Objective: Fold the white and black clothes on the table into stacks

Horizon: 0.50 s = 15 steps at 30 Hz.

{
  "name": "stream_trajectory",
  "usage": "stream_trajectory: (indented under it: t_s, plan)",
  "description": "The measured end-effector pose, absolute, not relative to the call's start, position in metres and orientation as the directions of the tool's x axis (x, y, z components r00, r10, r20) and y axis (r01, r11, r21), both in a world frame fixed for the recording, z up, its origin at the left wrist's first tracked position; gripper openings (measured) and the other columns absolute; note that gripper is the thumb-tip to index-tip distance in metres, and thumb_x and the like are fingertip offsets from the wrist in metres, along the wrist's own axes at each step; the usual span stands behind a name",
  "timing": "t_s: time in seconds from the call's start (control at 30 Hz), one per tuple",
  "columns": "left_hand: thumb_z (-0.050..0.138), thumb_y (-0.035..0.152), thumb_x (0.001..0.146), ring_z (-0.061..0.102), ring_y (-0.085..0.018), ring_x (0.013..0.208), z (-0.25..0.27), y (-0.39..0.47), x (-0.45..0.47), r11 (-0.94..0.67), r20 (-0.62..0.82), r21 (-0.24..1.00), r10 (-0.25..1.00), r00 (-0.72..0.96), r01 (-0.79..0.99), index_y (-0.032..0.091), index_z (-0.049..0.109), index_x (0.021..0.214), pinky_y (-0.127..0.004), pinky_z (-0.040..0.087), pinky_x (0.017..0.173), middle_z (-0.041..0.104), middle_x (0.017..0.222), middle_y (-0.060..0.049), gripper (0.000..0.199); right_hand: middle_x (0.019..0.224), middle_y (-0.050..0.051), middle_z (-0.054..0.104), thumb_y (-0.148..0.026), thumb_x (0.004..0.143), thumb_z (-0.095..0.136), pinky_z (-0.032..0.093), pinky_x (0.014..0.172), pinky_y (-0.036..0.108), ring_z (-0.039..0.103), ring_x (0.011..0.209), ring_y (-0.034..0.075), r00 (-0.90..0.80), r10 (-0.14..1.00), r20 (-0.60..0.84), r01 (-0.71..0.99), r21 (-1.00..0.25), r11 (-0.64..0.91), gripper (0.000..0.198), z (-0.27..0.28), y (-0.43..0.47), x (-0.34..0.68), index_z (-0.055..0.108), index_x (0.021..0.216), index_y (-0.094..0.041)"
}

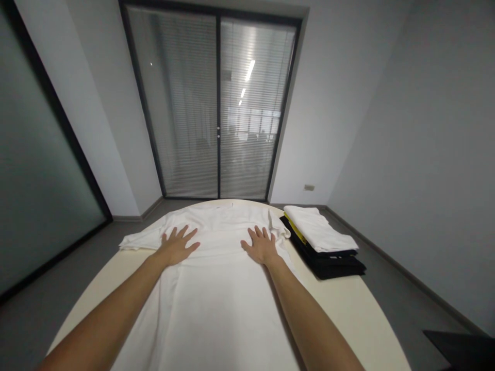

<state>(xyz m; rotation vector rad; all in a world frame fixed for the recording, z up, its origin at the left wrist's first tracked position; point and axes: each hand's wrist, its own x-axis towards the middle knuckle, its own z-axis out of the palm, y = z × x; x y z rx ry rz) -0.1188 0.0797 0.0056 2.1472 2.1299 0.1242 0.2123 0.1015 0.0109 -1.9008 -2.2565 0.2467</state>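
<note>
A white T-shirt [216, 288] lies spread over the table, its collar end at the far edge and its body running toward me. My left hand [176, 248] rests palm down on its upper left part, fingers spread. On the upper right part my right hand [262, 246] also lies flat, with its fingers apart. Both arms reach forward over the cloth. The left sleeve [141, 239] stretches out to the side, while the right sleeve [279, 225] is bunched up close to the folded stack.
A cream round table [353, 314] carries the shirt. At its right stands a stack of folded clothes, with a white one [320, 229] on top, a yellow layer and black ones [336, 268] below. Beyond are glass doors [218, 103] with blinds. A dark object [460, 348] shows at lower right.
</note>
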Motion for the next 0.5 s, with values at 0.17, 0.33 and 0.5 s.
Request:
stream_trajectory:
  t_s: [0.17,0.33,0.5]
  plan:
    - [0.026,0.064,0.095,0.011,-0.042,0.150,0.007,0.092,-0.139,-0.037,-0.052,0.097,0.998,0.042,0.995,0.039,0.023,0.155,-0.067,0.011,0.114,0.014,0.166,-0.001,0.066,0.159,0.008,0.034,-0.060,0.093,0.042,0.010,0.116,0.054,0.021,0.148,0.032,-0.221,0.968,0.119,0.918,-0.310,0.248,0.064,0.011,0.111,0.219,0.045,0.147,-0.027]
    - [0.030,0.033,0.094,0.022,-0.036,0.149,0.019,0.097,-0.177,-0.007,-0.092,0.004,0.996,0.007,1.000,0.030,0.030,0.155,-0.058,0.023,0.114,0.023,0.163,-0.002,0.061,0.146,0.006,0.053,-0.052,0.094,0.047,0.015,0.116,0.048,0.036,0.140,0.027,-0.326,0.905,0.272,0.861,-0.309,0.403,0.051,0.014,0.105,0.221,0.055,0.137,-0.026]
    - [0.044,0.021,0.083,0.045,-0.039,0.133,0.045,0.082,-0.183,0.079,-0.024,-0.083,0.996,-0.081,0.993,0.018,0.060,0.134,-0.058,0.036,0.104,0.052,0.145,-0.017,0.053,0.126,0.007,0.065,-0.042,0.096,0.046,0.028,0.109,0.038,0.050,0.122,0.024,-0.360,0.872,0.333,0.869,-0.220,0.443,0.038,0.023,0.093,0.220,0.064,0.124,-0.024]
